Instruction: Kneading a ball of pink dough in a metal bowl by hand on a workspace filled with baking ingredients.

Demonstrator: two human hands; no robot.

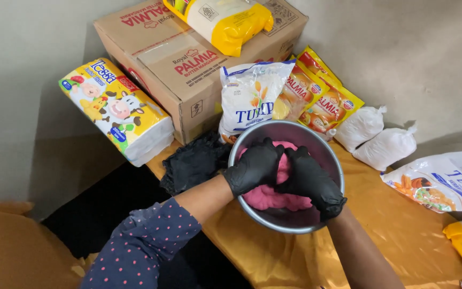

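Note:
A round metal bowl (327, 155) stands on a table covered in yellow-brown plastic (402, 241). Inside it lies a lump of pink dough (268, 199). Both my hands wear black gloves and press into the dough side by side. My left hand (255, 167) grips the dough from the left, fingers curled over its top. My right hand (311, 182) lies on the dough from the right, knuckles up. The dough's middle is hidden under the gloves. My left sleeve is dark blue with pink dots.
Behind the bowl stand a white-and-blue flour bag (249, 96), a cardboard box (188, 64), yellow margarine packets (322, 101) and a tissue pack (116, 109). Black gloves (193, 163) lie left of the bowl. Two white knotted bags (375, 139) and another flour bag (445, 182) lie at right.

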